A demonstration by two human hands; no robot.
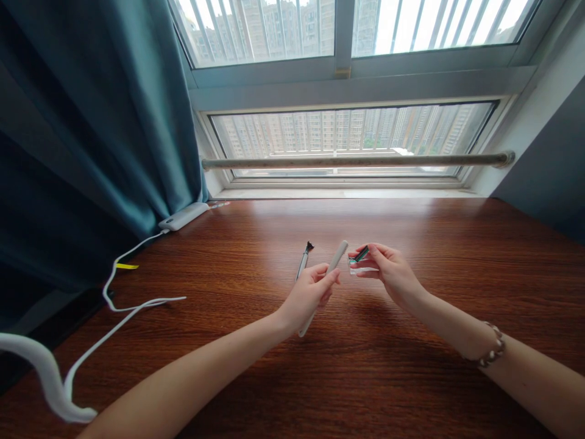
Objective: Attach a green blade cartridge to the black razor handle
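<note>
My left hand (311,288) is closed around the middle of a slim off-white eyebrow razor (339,255), whose finely toothed end points up and to the right. Its lower end sticks out beneath the palm. Just beyond that hand, a silver razor handle (302,263) with a black head lies on the table, its near end hidden by the fingers. My right hand (386,266) pinches a small dark-green razor cartridge (361,254) between thumb and fingers. A clear plastic piece (359,269), perhaps a case, is in the same fingers. Both hands are close together above the tabletop.
The brown wood-grain table (457,274) reaches to the window sill. At the left are a white power strip (185,216), a white cable (112,274), a yellow tag (127,266) and a curved white stand (41,366). A blue curtain (137,122) hangs behind them.
</note>
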